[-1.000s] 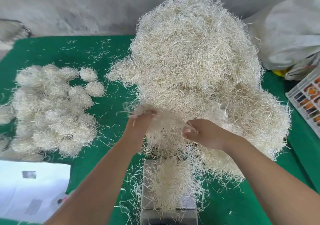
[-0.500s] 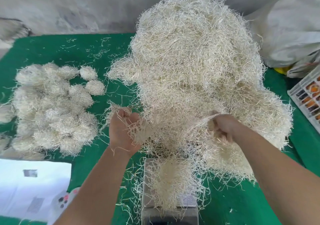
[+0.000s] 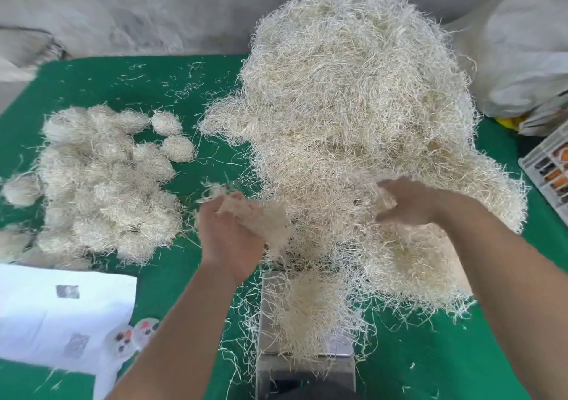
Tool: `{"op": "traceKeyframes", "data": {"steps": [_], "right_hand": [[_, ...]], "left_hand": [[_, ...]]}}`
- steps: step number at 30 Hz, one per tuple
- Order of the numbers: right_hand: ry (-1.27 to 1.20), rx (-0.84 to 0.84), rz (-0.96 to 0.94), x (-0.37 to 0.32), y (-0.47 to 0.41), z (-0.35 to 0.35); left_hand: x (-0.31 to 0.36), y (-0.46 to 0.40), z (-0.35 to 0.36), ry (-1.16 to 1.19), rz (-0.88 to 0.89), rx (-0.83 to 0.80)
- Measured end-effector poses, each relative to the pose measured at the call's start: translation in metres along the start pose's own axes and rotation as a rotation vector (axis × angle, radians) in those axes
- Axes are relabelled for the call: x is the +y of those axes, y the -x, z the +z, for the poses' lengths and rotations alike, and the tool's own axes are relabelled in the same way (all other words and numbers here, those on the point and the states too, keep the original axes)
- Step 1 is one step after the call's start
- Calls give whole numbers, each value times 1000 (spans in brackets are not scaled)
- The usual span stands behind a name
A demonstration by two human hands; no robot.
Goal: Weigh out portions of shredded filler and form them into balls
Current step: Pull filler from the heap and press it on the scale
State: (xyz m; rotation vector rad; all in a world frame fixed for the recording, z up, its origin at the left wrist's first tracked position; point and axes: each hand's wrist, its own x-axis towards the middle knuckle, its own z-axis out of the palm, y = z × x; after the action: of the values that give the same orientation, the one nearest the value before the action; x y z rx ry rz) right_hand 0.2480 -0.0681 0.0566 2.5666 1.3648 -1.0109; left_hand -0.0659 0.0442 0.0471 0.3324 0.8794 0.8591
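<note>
The left hand (image 3: 229,233) is cupping a clump of shredded filler (image 3: 270,224) above the scale (image 3: 304,335), where another tuft is lying. The right hand (image 3: 405,202) is blurred, fingers curled into the big filler heap (image 3: 353,107). Finished balls (image 3: 104,181) are sitting left on the green counter (image 3: 184,276).

Behind, a rough grey plastered wall (image 3: 147,9), mottled and evenly lit by soft daylight. Below it, a table under green felt-like cloth (image 3: 101,85). At the right edge, slumped pale sacks (image 3: 522,61) and the corner of a white slatted plastic crate (image 3: 550,165).
</note>
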Motion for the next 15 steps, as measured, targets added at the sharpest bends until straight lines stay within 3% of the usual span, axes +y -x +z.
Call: {"op": "traceKeyframes", "data": {"steps": [2, 4, 5, 9, 11, 13, 15], "right_hand": [[-36, 202, -33, -6, 23, -13], [-282, 493, -135, -22, 51, -4], [-388, 526, -231, -36, 65, 8], [-738, 108, -431, -86, 105, 80], [-817, 198, -439, -81, 102, 104], [-801, 353, -361, -70, 104, 109], [-810, 435, -291, -57, 103, 117]], "left_hand": [[-11, 11, 16, -30, -40, 7], [-20, 24, 25, 75, -123, -164], [-24, 30, 30, 107, -152, -238], [-49, 50, 35, -3, -206, -307], [-56, 55, 30, -136, -183, -281], [-58, 52, 14, -290, -135, -155], [-55, 50, -12, -594, -56, -57]]}}
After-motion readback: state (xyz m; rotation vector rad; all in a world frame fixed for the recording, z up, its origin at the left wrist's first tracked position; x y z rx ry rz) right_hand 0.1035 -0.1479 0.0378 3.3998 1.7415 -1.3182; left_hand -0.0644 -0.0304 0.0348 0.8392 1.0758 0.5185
